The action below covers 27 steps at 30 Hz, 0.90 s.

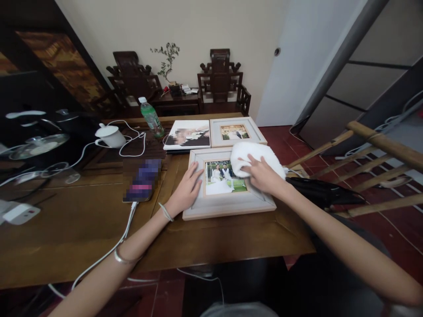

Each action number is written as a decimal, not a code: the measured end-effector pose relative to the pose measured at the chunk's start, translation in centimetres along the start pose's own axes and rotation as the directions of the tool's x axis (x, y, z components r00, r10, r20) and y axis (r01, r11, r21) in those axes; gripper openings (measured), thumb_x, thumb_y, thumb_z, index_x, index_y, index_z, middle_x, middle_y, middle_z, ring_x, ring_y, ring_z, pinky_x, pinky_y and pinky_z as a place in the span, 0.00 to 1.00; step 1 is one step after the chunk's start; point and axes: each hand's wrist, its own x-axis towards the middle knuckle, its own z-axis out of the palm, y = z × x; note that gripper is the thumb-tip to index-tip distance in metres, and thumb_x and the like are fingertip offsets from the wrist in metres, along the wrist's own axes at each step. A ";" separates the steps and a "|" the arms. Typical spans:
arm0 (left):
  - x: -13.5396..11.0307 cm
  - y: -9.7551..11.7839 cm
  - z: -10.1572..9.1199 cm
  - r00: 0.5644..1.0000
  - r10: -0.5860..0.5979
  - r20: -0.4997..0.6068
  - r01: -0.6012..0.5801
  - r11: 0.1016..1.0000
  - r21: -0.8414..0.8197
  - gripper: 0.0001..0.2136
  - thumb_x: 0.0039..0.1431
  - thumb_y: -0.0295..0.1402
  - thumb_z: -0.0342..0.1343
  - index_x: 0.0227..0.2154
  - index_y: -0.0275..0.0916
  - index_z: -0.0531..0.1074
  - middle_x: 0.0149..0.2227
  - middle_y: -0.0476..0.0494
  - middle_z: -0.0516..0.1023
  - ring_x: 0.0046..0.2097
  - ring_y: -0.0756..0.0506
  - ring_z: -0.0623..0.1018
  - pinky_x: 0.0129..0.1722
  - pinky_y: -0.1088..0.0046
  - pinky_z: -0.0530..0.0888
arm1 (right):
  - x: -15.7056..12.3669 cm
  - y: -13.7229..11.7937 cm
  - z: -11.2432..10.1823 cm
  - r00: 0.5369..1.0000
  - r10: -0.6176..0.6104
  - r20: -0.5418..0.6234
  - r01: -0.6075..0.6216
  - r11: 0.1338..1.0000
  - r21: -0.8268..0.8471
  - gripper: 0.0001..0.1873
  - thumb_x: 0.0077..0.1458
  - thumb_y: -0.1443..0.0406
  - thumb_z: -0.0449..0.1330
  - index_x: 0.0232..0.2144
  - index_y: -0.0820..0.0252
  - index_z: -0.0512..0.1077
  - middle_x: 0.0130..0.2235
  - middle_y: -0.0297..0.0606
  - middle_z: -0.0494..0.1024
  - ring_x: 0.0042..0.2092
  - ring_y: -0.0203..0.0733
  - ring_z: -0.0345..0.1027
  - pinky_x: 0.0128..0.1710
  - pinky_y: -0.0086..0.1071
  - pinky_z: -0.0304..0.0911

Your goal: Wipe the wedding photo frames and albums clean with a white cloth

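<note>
Head-worn view, downward, near the table (82, 229)

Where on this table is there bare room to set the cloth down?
Bare wood: the strip between the near photo frame and the table's front edge, and the patch in front of the phone, between white charger and charging cable. Crowded: behind the frame, canvas print and small frame; far left, teapot, bottle.

Ahead of you on the wooden table (82, 220): green-labelled water bottle (151, 117), white lidded cup (110, 135), phone (142, 180) on a white cable (128, 220), smaller framed photo (236, 131) touching a frameless print (187, 134). Carved chairs (220, 81) against the wall.
</note>
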 end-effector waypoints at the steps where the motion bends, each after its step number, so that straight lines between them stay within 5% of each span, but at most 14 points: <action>1: 0.0 0.1 -0.1 1.000 0.014 0.012 -0.014 1.000 0.001 0.20 0.66 0.36 0.40 0.57 0.35 0.62 0.67 0.33 0.51 0.68 0.38 0.50 0.64 0.51 0.53 | 1.2 0.1 0.4 0.999 0.022 -0.032 -0.023 1.000 -0.012 0.31 0.44 0.79 0.47 0.50 0.60 0.71 0.63 0.43 0.61 0.64 0.61 0.49 0.54 0.64 0.53; 7: 0.2 0.1 -0.2 0.999 0.039 0.030 -0.039 0.999 0.004 0.20 0.66 0.36 0.42 0.58 0.36 0.61 0.65 0.33 0.56 0.68 0.38 0.51 0.64 0.52 0.53 | 3.8 -3.3 1.9 0.998 -0.067 -0.020 0.067 0.997 -0.034 0.29 0.46 0.79 0.49 0.50 0.63 0.72 0.64 0.44 0.59 0.64 0.67 0.45 0.56 0.70 0.43; 14: -0.2 0.2 -0.1 0.998 -0.042 -0.045 0.041 0.999 -0.014 0.21 0.65 0.35 0.43 0.57 0.32 0.60 0.66 0.29 0.53 0.67 0.37 0.52 0.65 0.53 0.53 | -2.3 -8.4 -1.1 0.939 -0.327 0.110 0.303 0.935 0.186 0.27 0.46 0.79 0.48 0.46 0.61 0.74 0.62 0.43 0.63 0.62 0.61 0.52 0.55 0.61 0.54; 16: -0.3 0.0 0.1 0.990 -0.088 -0.110 0.085 0.996 -0.036 0.21 0.64 0.35 0.44 0.58 0.33 0.59 0.66 0.28 0.50 0.68 0.36 0.50 0.64 0.49 0.53 | -4.3 -7.9 -2.6 0.937 -0.318 0.147 0.276 0.928 0.250 0.27 0.45 0.80 0.48 0.43 0.59 0.75 0.60 0.42 0.67 0.61 0.56 0.57 0.56 0.60 0.54; 20: -0.1 -0.5 0.5 0.955 -0.248 -0.164 0.210 0.953 -0.217 0.27 0.60 0.35 0.51 0.60 0.34 0.54 0.64 0.26 0.55 0.66 0.34 0.55 0.63 0.47 0.53 | -6.9 -5.4 -3.2 0.980 -0.098 0.175 0.059 0.975 0.214 0.31 0.39 0.81 0.46 0.40 0.54 0.75 0.60 0.37 0.66 0.64 0.59 0.51 0.56 0.76 0.33; 24: 0.3 0.4 -0.1 0.841 -0.541 -0.021 0.420 0.676 -0.605 0.34 0.57 0.34 0.57 0.63 0.37 0.47 0.62 0.27 0.60 0.60 0.37 0.68 0.58 0.53 0.66 | -8.4 -3.3 -0.9 0.992 -0.041 0.121 0.010 0.969 0.248 0.36 0.35 0.83 0.43 0.42 0.55 0.74 0.64 0.36 0.58 0.67 0.56 0.38 0.56 0.76 0.35; 27: 0.0 2.3 -1.2 0.747 -0.627 0.221 0.556 0.407 -0.725 0.23 0.58 0.37 0.58 0.55 0.36 0.63 0.50 0.33 0.76 0.50 0.40 0.78 0.48 0.62 0.76 | -9.5 -2.8 0.3 0.994 -0.088 0.058 0.069 0.959 0.275 0.35 0.36 0.83 0.43 0.41 0.57 0.74 0.65 0.36 0.57 0.68 0.53 0.35 0.58 0.72 0.35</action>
